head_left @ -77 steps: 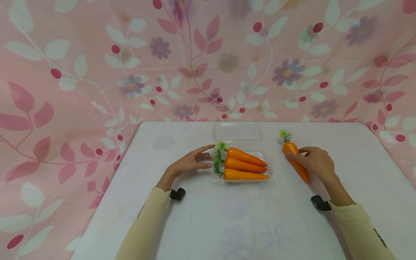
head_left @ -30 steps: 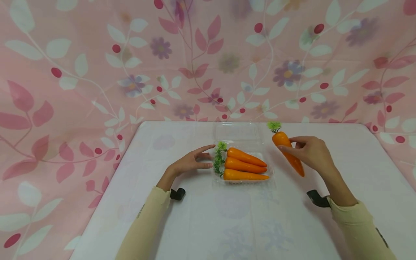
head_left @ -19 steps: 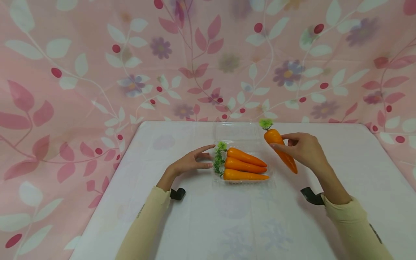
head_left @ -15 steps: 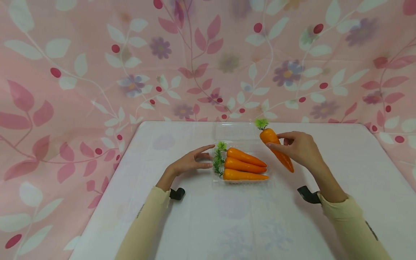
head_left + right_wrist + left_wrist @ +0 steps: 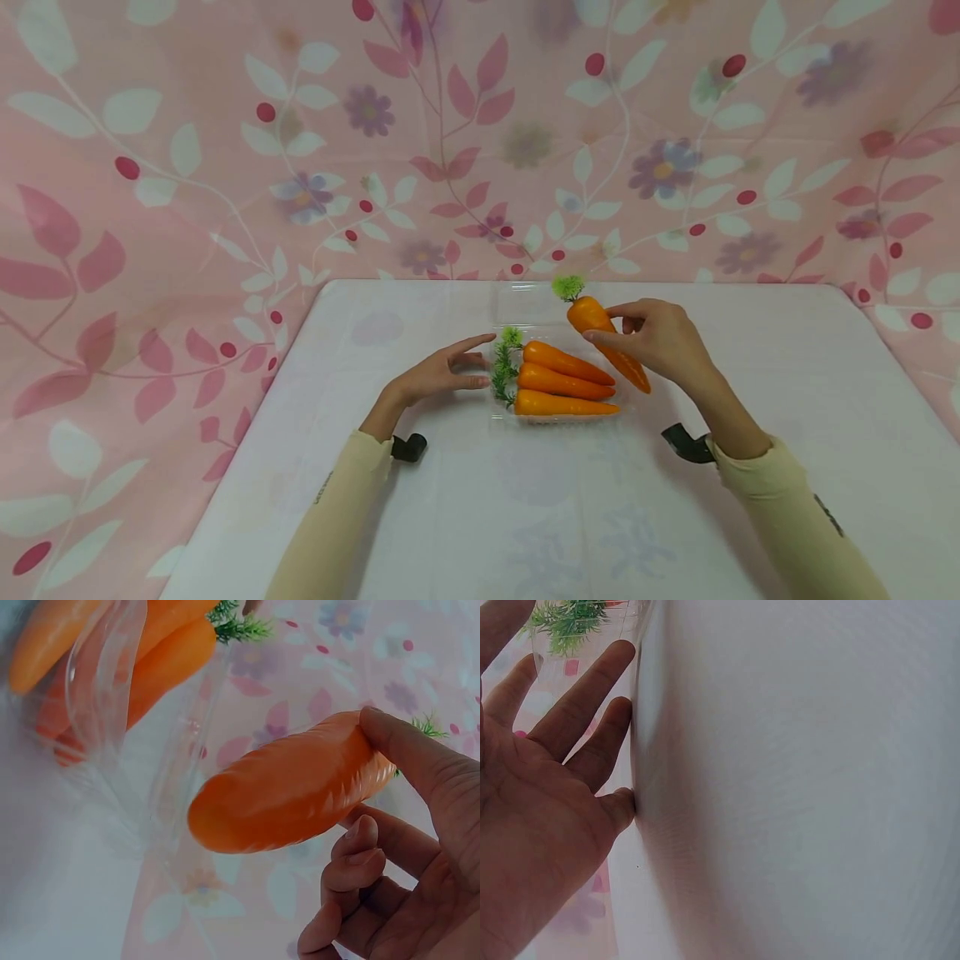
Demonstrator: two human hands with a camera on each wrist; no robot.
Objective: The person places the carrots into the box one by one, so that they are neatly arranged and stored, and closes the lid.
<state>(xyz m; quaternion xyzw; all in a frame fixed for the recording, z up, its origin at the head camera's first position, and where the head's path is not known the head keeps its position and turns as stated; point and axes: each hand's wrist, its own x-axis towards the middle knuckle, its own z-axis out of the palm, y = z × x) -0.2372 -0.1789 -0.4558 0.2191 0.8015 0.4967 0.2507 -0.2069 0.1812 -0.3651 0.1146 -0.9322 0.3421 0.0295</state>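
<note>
My right hand (image 5: 663, 337) pinches a carrot (image 5: 611, 342) between thumb and fingers, its leafy top tilted up and to the left. In the head view this carrot overlaps the back right corner of a clear plastic container (image 5: 626, 367). Inside lie three more carrots (image 5: 566, 380) side by side, green tops to the left, tips to the right. At the container's left side, my left hand (image 5: 431, 377) has its fingers spread, fingertips right at the wall. The right wrist view shows the held carrot (image 5: 292, 784) tip-first, apart from the carrots (image 5: 172, 667) in the container.
The container's clear lid (image 5: 528, 304) lies folded open behind it. A white cloth covers the table (image 5: 465, 517). Behind the table hangs a pink flowered curtain (image 5: 480, 108). Black wrist mounts (image 5: 408, 447) stick out from both sleeves.
My right hand has lifted the carrot off the table at the right and carried it left to the container's back right corner. The left hand and the other carrots have stayed put.
</note>
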